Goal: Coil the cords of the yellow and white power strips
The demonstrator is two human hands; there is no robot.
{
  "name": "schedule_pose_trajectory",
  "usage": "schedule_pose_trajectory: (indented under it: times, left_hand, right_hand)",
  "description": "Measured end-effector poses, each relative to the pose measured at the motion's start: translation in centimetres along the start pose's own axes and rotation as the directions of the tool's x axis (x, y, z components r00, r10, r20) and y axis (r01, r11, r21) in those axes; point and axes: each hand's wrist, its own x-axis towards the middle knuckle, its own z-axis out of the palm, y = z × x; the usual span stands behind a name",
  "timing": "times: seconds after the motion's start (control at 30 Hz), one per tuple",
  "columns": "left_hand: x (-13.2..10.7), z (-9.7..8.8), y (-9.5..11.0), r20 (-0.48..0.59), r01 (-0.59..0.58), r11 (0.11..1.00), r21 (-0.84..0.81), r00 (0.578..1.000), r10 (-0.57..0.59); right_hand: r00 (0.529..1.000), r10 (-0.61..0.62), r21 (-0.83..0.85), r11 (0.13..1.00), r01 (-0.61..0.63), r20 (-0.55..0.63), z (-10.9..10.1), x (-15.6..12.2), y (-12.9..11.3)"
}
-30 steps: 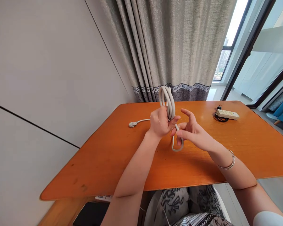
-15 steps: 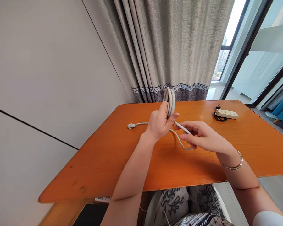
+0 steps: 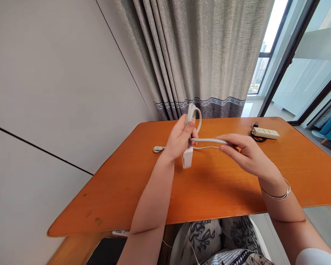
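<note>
My left hand (image 3: 179, 139) is closed around the coiled white cord (image 3: 191, 113), whose loops stand up above the fist, slightly blurred. Just below that hand shows a white block (image 3: 187, 158), probably the body of a power strip, partly hidden behind the hand. My right hand (image 3: 244, 151) pinches a stretch of the cord, pulled straight between the two hands. The cord's white plug (image 3: 158, 149) lies on the table left of my left hand.
The orange-brown wooden table (image 3: 121, 191) spans the view. At its far right lies a cream power strip (image 3: 266, 133) with a black cord and plug. Behind the table hang grey curtains (image 3: 209, 66); a wall (image 3: 44, 92) borders it on the left.
My right hand has moved right, drawing the cord straight. My left hand has turned and shifted slightly left, and the white block now shows beneath it. The plug has shifted slightly right.
</note>
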Motion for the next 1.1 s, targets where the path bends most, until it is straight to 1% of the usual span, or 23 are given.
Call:
schedule_pose_trajectory:
  times: [0.03, 0.07, 0.1, 0.13, 0.17, 0.2, 0.23, 0.27, 0.33, 0.4, 0.43, 0.47, 0.53, 0.6, 0.63, 0.67, 0.73, 0.83, 0.97, 1.1]
  left_hand:
    - [-0.1, 0.4, 0.2, 0.127, 0.086, 0.994, -0.062, 0.989, -0.077]
    - [-0.3, 0.8, 0.4, 0.248, 0.162, 0.980, -0.111, 0.960, -0.131]
    - [-0.5, 1.2, 0.5, 0.346, 0.224, 0.963, -0.152, 0.924, -0.160]
    - [-0.7, 1.6, 0.6, 0.421, 0.269, 0.944, -0.188, 0.891, -0.170]
    - [-0.9, 1.9, 0.6, 0.471, 0.303, 0.925, -0.229, 0.866, -0.167]
    - [-1.1, 2.2, 0.5, 0.503, 0.330, 0.904, -0.271, 0.849, -0.159]
    - [-1.2, 2.4, 0.4, 0.522, 0.350, 0.882, -0.315, 0.840, -0.147]
    - [-1.3, 2.6, 0.3, 0.534, 0.364, 0.859, -0.360, 0.836, -0.130]
    - [-1.4, 2.6, 0.0, 0.544, 0.376, 0.815, -0.440, 0.834, -0.091]
    - [-1.4, 2.6, -0.3, 0.538, 0.383, 0.784, -0.488, 0.840, -0.076]
    - [-1.4, 2.6, -0.4, 0.528, 0.390, 0.771, -0.503, 0.845, -0.083]
    - [-1.5, 2.6, -0.5, 0.515, 0.399, 0.758, -0.516, 0.852, -0.098]
    - [-1.5, 2.6, -0.6, 0.491, 0.415, 0.728, -0.546, 0.862, -0.124]
    - [-1.5, 2.8, -0.5, 0.478, 0.424, 0.703, -0.571, 0.868, -0.136]
    - [-1.5, 2.8, -0.4, 0.476, 0.427, 0.698, -0.574, 0.868, -0.140]
    - [-1.5, 2.9, -0.4, 0.477, 0.431, 0.699, -0.571, 0.867, -0.145]
    - [-1.4, 3.0, -0.3, 0.477, 0.436, 0.707, -0.556, 0.864, -0.158]
    - [-1.2, 2.9, -0.4, 0.473, 0.438, 0.726, -0.531, 0.863, -0.175]
    - [-0.9, 2.7, -0.5, 0.474, 0.445, 0.758, -0.477, 0.856, -0.204]
    - [-0.7, 2.7, 0.0, 0.482, 0.461, 0.767, -0.447, 0.846, -0.228]
  right_hand:
    - [0.991, -0.027, -0.028, 0.999, 0.024, -0.128, 0.0, 0.1, 0.3]
    - [0.970, -0.063, -0.068, 0.997, 0.048, -0.236, 0.0, 0.3, 0.7]
    - [0.943, -0.103, -0.119, 0.991, 0.069, -0.318, 0.1, 0.5, 1.2]
    - [0.915, -0.149, -0.173, 0.981, 0.088, -0.374, 0.1, 0.8, 1.6]
    - [0.892, -0.189, -0.221, 0.970, 0.103, -0.410, 0.2, 1.0, 2.0]
    - [0.879, -0.215, -0.251, 0.961, 0.114, -0.425, 0.3, 1.3, 2.4]
    - [0.878, -0.224, -0.258, 0.959, 0.121, -0.423, 0.4, 1.5, 2.8]
    - [0.891, -0.211, -0.235, 0.964, 0.122, -0.403, 0.6, 1.6, 3.0]
    - [0.931, -0.131, -0.111, 0.989, 0.099, -0.339, 0.9, 1.8, 3.4]
    - [0.964, -0.008, 0.081, 0.996, 0.030, -0.265, 1.3, 1.9, 3.6]
    - [0.972, 0.054, 0.189, 0.982, -0.010, -0.229, 1.4, 1.9, 3.7]
    - [0.975, 0.110, 0.300, 0.953, -0.048, -0.192, 1.4, 2.0, 3.7]
    - [0.976, 0.190, 0.508, 0.854, -0.109, -0.110, 1.4, 2.2, 3.8]
    - [0.973, 0.230, 0.665, 0.732, -0.148, -0.037, 1.2, 2.5, 3.9]
    - [0.970, 0.243, 0.715, 0.681, -0.161, -0.013, 1.1, 2.7, 3.9]
    - [0.967, 0.254, 0.747, 0.642, -0.171, 0.002, 1.0, 2.8, 3.9]
    - [0.963, 0.269, 0.783, 0.596, -0.178, 0.014, 0.8, 2.9, 3.8]
    - [0.957, 0.290, 0.799, 0.571, -0.190, 0.020, 0.6, 2.8, 3.6]
    - [0.948, 0.317, 0.779, 0.600, -0.182, -0.023, 0.5, 2.6, 3.5]
    - [0.939, 0.334, 0.751, 0.641, -0.160, -0.086, 0.6, 2.6, 3.6]
